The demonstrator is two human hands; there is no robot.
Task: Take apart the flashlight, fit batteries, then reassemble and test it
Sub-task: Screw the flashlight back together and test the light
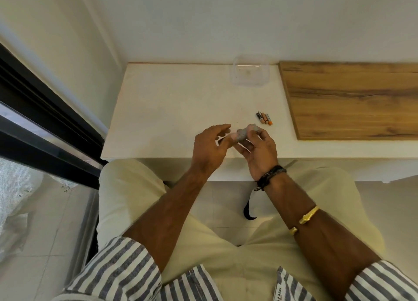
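A: Well, what was held in the right hand (260, 150)?

B: A small grey knurled metal flashlight (243, 133) was gripped there, pinched between the thumb and the curled fingers. It was held in the air just above the near part of the white tabletop (172, 110).

A: And the left hand (209, 148)?

B: It was seen close against the flashlight's left end, with the fingers curved and the forefinger stretched out over it. Whether anything was actually grasped could not be told, as that spot was blurred.

A: Where were the batteries found?

B: A few small cylindrical batteries (264, 119), black, copper and orange-tipped, were laid side by side on the tabletop. They were just beyond the right hand and were not touched by it.

A: What was seen further out?

B: A clear square plastic container (250, 72) was set at the far edge, by the white wall (203, 17). A brown wood-grain board (352, 99) was laid on the surface to the right of the batteries. A black braided band (272, 174) was worn at the right wrist, and a gold open bangle (308, 214) higher on that forearm. Blue-and-white striped sleeves (117, 266) were pushed up to the elbows, and cream trousers (126, 199) were seen below the table's edge.
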